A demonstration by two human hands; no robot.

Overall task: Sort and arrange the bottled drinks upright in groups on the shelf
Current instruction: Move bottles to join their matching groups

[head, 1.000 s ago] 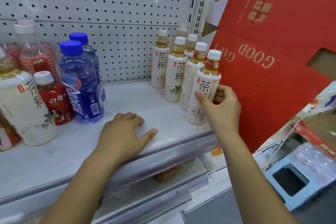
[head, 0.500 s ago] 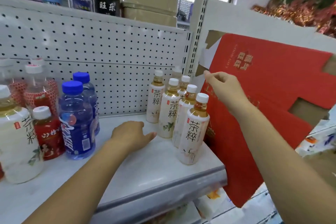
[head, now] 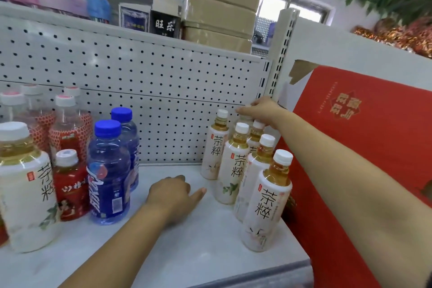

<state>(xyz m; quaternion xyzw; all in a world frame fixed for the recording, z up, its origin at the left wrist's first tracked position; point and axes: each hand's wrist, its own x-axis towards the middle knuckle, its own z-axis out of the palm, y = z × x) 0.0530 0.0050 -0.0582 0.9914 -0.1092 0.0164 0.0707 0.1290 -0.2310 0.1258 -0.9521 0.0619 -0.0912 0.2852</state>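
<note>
A white shelf (head: pixel 210 252) is seen from above. At three o'clock, small tea bottles (head: pixel 236 170) stand upright in a tight row running back to the pegboard. The right hand (head: pixel 259 109) reaches over them to one o'clock and seems to pinch the cap of the rear tea bottle (head: pixel 246 117), which is mostly hidden. The left hand (head: pixel 171 193) rests at centre on the shelf, fingers loosely curled, holding nothing. At nine o'clock stand blue bottles (head: pixel 108 170), red bottles (head: pixel 70 184) and a large tea bottle (head: pixel 23 189). The forearm hangs just above the row's caps. Lowering it, or dragging the rear bottle sideways, could topple neighbours like dominoes and send the front one over the edge.
</note>
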